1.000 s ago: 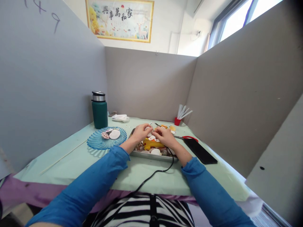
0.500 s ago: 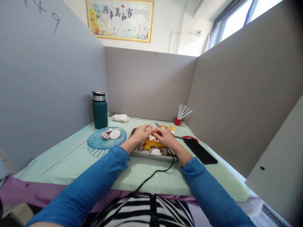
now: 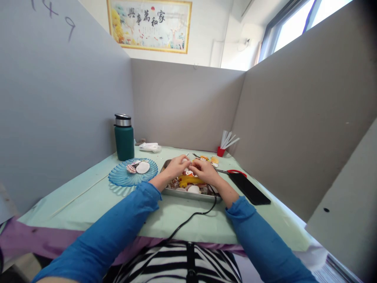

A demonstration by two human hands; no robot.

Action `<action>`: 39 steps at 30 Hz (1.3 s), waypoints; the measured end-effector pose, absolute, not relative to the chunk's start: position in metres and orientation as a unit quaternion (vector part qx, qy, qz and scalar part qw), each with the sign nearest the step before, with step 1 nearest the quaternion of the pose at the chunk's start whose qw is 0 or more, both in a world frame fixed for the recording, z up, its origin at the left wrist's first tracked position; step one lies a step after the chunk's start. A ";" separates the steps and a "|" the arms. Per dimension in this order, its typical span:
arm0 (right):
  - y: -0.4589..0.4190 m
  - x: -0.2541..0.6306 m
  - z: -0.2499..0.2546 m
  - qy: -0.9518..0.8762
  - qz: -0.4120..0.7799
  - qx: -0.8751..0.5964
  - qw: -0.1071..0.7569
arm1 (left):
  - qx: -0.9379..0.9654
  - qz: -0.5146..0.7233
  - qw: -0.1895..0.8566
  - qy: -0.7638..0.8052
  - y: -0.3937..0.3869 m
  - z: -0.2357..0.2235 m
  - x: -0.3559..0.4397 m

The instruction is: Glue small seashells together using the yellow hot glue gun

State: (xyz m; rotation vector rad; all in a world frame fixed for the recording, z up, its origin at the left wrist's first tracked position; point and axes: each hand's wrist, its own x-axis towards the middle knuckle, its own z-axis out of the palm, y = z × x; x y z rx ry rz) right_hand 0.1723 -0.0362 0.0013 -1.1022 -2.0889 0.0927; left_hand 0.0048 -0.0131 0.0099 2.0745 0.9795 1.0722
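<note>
Both of my hands hover over a metal tray (image 3: 188, 193) filled with several shells and a yellow glue gun (image 3: 188, 180). My left hand (image 3: 176, 166) and my right hand (image 3: 204, 170) meet fingertip to fingertip above the tray, fingers curled in a pinch on a small pale piece I cannot make out. A black cord (image 3: 191, 216) runs from the tray toward my body. To the left sits a blue glass plate (image 3: 123, 179) with a white shell (image 3: 143, 168) and a striped shell (image 3: 131, 168).
A green thermos (image 3: 124, 137) stands at the back left beside crumpled white tissue (image 3: 150, 147). A red cup with white sticks (image 3: 221, 149), red-handled scissors (image 3: 234, 171) and a black phone (image 3: 249, 188) lie to the right. Grey partition walls enclose the table.
My hands have lifted very slightly and shifted a little; otherwise everything stays where it was.
</note>
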 end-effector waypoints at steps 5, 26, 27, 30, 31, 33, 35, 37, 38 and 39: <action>-0.035 0.173 0.001 -0.814 0.034 -0.429 0.391 | 0.781 0.406 0.292 0.375 -0.012 0.009 0.005; -0.035 0.174 0.000 -0.804 0.023 -0.445 0.394 | 0.777 0.399 0.299 0.383 -0.016 0.011 0.005; -0.035 0.174 0.000 -0.804 0.023 -0.445 0.394 | 0.777 0.398 0.300 0.384 -0.015 0.010 0.005; -0.035 0.174 0.000 -0.804 0.023 -0.445 0.393 | 0.775 0.396 0.305 0.386 -0.015 0.010 0.006; -0.035 0.174 0.000 -0.804 0.023 -0.446 0.393 | 0.774 0.396 0.308 0.386 -0.015 0.010 0.006; -0.035 0.173 0.000 -0.803 0.022 -0.447 0.393 | 0.773 0.396 0.313 0.385 -0.016 0.010 0.006; -0.035 0.173 0.000 -0.801 0.021 -0.450 0.394 | 0.772 0.395 0.318 0.384 -0.016 0.010 0.006; -0.035 0.173 0.000 -0.800 0.020 -0.452 0.394 | 0.774 0.392 0.315 0.385 -0.016 0.009 0.006; -0.035 0.173 0.000 -0.801 0.020 -0.451 0.394 | 0.775 0.391 0.312 0.385 -0.016 0.009 0.006; -0.035 0.173 0.001 -0.801 0.020 -0.451 0.393 | 0.777 0.390 0.307 0.387 -0.016 0.009 0.006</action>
